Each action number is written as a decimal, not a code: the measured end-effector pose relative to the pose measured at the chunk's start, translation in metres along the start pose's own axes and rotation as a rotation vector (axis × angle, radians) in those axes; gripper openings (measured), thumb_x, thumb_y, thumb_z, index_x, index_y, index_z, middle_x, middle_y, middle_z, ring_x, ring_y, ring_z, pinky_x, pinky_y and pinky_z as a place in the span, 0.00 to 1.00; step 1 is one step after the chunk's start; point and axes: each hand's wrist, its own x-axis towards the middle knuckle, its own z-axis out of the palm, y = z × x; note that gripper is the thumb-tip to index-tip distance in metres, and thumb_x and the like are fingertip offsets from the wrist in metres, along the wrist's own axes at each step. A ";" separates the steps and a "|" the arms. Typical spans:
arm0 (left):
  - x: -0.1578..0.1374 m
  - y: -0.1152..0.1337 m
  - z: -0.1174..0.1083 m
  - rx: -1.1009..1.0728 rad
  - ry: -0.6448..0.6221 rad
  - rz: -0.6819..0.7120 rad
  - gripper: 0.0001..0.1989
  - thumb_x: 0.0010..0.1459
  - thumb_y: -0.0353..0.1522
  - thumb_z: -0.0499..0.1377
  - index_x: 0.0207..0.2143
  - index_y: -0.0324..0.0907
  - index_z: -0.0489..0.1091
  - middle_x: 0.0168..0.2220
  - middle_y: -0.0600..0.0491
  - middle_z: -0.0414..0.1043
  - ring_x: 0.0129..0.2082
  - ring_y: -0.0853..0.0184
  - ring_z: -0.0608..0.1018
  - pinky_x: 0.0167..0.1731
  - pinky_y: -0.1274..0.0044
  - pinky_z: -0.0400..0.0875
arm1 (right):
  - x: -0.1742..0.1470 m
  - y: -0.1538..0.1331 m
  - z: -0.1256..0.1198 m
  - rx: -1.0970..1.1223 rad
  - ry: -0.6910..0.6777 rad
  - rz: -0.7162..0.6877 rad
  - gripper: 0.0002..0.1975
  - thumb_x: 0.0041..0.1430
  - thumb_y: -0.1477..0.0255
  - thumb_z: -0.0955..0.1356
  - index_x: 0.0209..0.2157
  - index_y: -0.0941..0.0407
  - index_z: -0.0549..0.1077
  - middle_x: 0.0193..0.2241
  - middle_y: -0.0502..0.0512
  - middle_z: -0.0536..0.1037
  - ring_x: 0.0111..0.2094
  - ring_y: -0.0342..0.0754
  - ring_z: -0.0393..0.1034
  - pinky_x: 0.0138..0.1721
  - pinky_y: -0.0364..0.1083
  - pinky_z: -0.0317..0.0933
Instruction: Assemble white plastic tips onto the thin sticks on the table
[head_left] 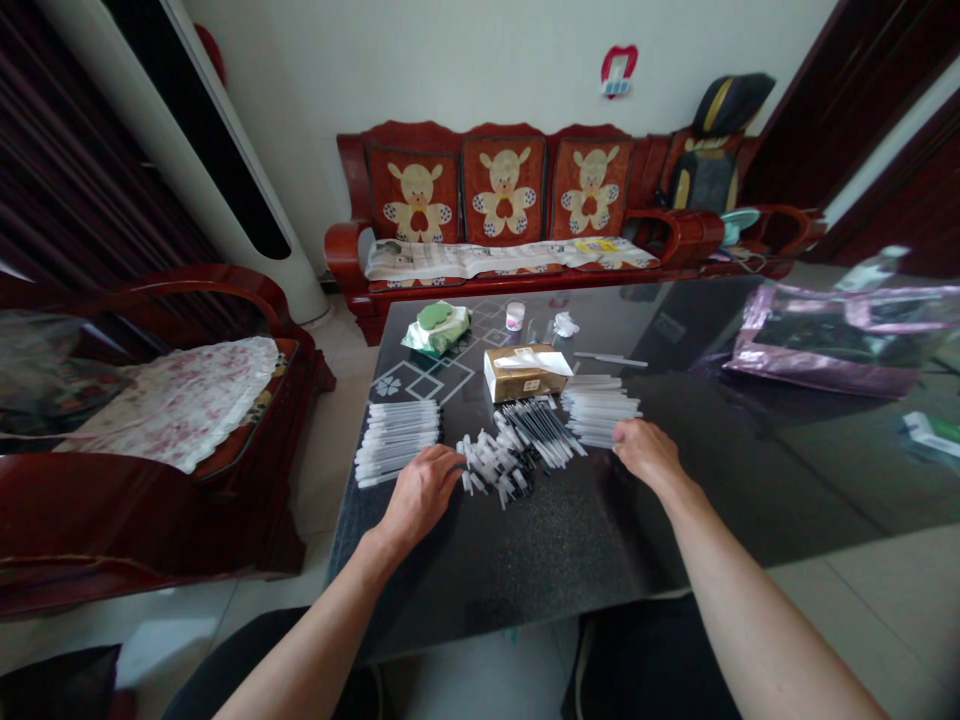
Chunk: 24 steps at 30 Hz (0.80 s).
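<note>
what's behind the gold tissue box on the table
Beyond the gold tissue box are a small white cup, a crumpled white wad and, farther back, the red wooden sofa. Anything low against the box's far side is hidden.

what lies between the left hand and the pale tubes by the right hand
The head view shows a heap of small white and black pieces, then thin dark sticks.

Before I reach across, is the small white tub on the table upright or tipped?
Upright: the white tub stands on the table, round top uppermost, pink-marked side below.
</note>
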 end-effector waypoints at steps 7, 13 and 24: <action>-0.001 0.001 0.001 0.006 0.001 0.014 0.11 0.62 0.30 0.50 0.41 0.43 0.72 0.39 0.48 0.73 0.41 0.63 0.74 0.43 0.74 0.66 | -0.001 0.001 0.002 -0.067 -0.026 -0.020 0.09 0.49 0.74 0.65 0.31 0.53 0.77 0.35 0.58 0.79 0.39 0.54 0.73 0.31 0.44 0.57; -0.001 0.002 0.001 -0.011 0.010 0.013 0.12 0.62 0.30 0.50 0.41 0.43 0.73 0.40 0.48 0.73 0.41 0.63 0.74 0.43 0.74 0.66 | -0.004 -0.005 0.003 -0.140 -0.025 -0.066 0.13 0.48 0.80 0.63 0.33 0.55 0.77 0.37 0.61 0.79 0.40 0.55 0.74 0.33 0.45 0.58; 0.001 0.012 -0.001 -0.309 0.063 -0.117 0.12 0.59 0.34 0.55 0.43 0.44 0.74 0.40 0.48 0.75 0.39 0.62 0.76 0.41 0.74 0.67 | -0.025 -0.025 -0.006 0.385 -0.070 -0.274 0.03 0.48 0.75 0.65 0.27 0.57 0.71 0.21 0.52 0.74 0.25 0.46 0.70 0.26 0.41 0.55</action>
